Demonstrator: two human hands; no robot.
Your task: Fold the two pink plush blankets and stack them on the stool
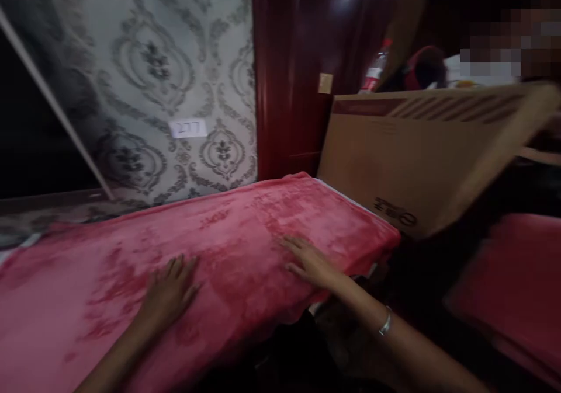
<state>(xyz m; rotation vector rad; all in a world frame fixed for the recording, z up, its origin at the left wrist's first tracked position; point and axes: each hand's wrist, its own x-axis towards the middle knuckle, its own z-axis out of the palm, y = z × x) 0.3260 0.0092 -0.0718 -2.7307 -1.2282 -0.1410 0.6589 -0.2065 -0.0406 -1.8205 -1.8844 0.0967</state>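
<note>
A pink plush cloth, mottled with darker red patterns, is spread over a long table-like surface whose top is almost wholly covered. My left hand lies flat on the cloth left of centre, fingers stretched forward and thumb out to the right. Farther to the right, my right hand also rests on the cloth, palm down with its fingers extended. Nothing is held in either hand. A silver bracelet circles my right wrist.
A large cardboard box panel stands beyond the right end. A bottle shows behind it, near a partly visible person. Folded pink cloth lies at lower right. Patterned wallpaper with a "277" label borders the far side.
</note>
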